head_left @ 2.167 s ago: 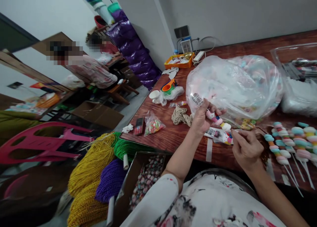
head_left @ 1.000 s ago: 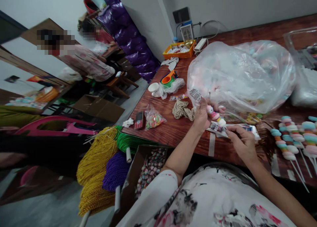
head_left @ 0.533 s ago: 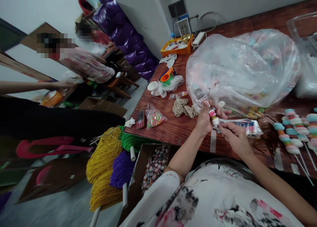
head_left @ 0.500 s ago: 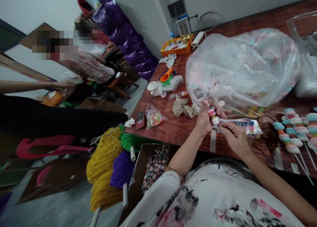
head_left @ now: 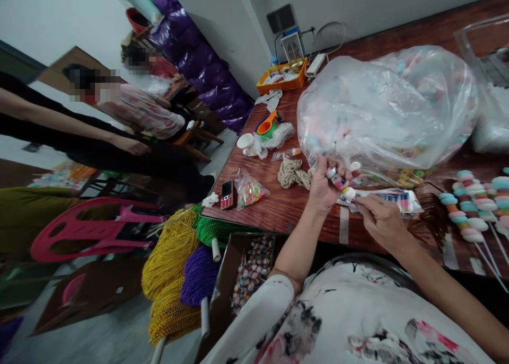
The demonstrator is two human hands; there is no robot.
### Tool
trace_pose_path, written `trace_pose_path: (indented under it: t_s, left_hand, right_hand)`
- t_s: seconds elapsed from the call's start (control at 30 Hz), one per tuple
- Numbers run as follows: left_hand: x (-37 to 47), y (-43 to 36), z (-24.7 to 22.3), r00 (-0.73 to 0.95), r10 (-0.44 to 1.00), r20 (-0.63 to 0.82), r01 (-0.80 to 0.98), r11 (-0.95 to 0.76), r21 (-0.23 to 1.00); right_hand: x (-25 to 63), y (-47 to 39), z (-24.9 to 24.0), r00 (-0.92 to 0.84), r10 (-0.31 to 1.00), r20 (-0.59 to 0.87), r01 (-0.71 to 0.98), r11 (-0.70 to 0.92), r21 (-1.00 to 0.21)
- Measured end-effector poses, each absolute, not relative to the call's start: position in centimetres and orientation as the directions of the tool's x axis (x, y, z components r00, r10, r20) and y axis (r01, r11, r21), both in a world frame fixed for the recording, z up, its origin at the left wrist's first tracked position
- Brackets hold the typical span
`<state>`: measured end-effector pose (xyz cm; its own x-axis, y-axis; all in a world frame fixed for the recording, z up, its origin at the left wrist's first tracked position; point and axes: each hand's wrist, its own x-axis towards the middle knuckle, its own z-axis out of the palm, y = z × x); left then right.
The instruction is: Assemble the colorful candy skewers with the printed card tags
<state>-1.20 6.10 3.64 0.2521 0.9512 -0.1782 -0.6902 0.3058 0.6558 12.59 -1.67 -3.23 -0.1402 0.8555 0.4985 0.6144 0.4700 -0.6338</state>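
One wrapped candy stick (head_left: 339,180), pink, yellow and white, slanting between the two hands; its printed label, plain above the left fingers a moment ago, has turned out of sight. Left hand (head_left: 323,192): closed loosely around the upper part. Right hand (head_left: 384,218): fingertips pinched at the lower end, whether on wrapper or stick I cannot tell from here. The hands are close together, joined by the piece; to my eye, the left steadies while the finer work sits at the right fingertips. Beyond both hands, one big clear bag (head_left: 382,104) of pastel pieces. Left of the left hand, one crumpled beige cloth (head_left: 291,172). Just beyond the right hand, flat printed packets (head_left: 407,201); farther right, several candy skewers (head_left: 463,215). All on one reddish wooden table (head_left: 278,210).
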Motion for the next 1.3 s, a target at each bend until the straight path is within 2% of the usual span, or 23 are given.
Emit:
trace_pose_path:
  t_s: [0.07, 0.2, 0.3, 0.4, 0.5, 0.6, 0.67, 0.83, 1.0, 1.13, 1.3]
  left_hand:
    - [-1.0, 6.0, 3.3, 0.216, 0.960, -0.179, -0.713, 0.280, 0.643]
    - [-0.8, 5.7, 2.5, 0.114, 0.969, -0.217, -0.724, 0.231, 0.650]
    - [-0.9, 5.5, 1.5, 0.154, 0.973, -0.170, -0.694, 0.229, 0.682]
    - [-1.3, 5.6, 0.6, 0.251, 0.957, -0.142, -0.638, 0.274, 0.719]
    - [-1.7, 5.9, 0.1, 0.305, 0.939, -0.159, -0.592, 0.318, 0.741]
    - [-1.8, 6.3, 0.2, 0.246, 0.946, -0.210, -0.620, 0.320, 0.717]
    - [-1.7, 6.4, 0.3, 0.187, 0.954, -0.234, -0.657, 0.298, 0.693]
    - [-1.4, 6.1, 0.8, 0.188, 0.955, -0.231, -0.669, 0.297, 0.681]
    - [-1.8, 5.4, 0.5, 0.282, 0.925, -0.253, -0.548, 0.372, 0.749]
    - [-2.4, 5.3, 0.2, 0.331, 0.897, -0.293, -0.497, 0.429, 0.754]
    - [-2.1, 5.5, -0.1, 0.285, 0.912, -0.295, -0.599, 0.410, 0.688]
  right_hand:
    - [12.8, -1.6, -3.2, -0.163, 0.877, 0.451, 0.624, 0.446, -0.641]
    - [13.4, -1.1, -2.8, -0.215, 0.919, 0.330, 0.499, 0.394, -0.772]
    - [13.9, -1.0, -2.4, -0.287, 0.920, 0.267, 0.479, 0.379, -0.791]
    - [14.2, -1.5, -2.1, -0.283, 0.892, 0.353, 0.557, 0.452, -0.696]
    - [14.2, -2.1, -1.8, -0.228, 0.818, 0.529, 0.721, 0.506, -0.473]
    - [13.8, -2.5, -1.6, -0.265, 0.722, 0.639, 0.840, 0.498, -0.215]
    - [13.4, -2.6, -1.7, -0.311, 0.695, 0.649, 0.859, 0.497, -0.121]
    - [12.8, -2.9, -2.0, -0.369, 0.698, 0.614, 0.858, 0.509, -0.063]
    - [13.3, -2.8, -1.5, -0.472, 0.692, 0.546, 0.793, 0.604, -0.078]
    - [14.2, -2.5, -0.7, -0.539, 0.651, 0.534, 0.740, 0.669, -0.070]
    - [14.3, -3.3, 0.2, -0.525, 0.610, 0.593, 0.766, 0.642, 0.018]
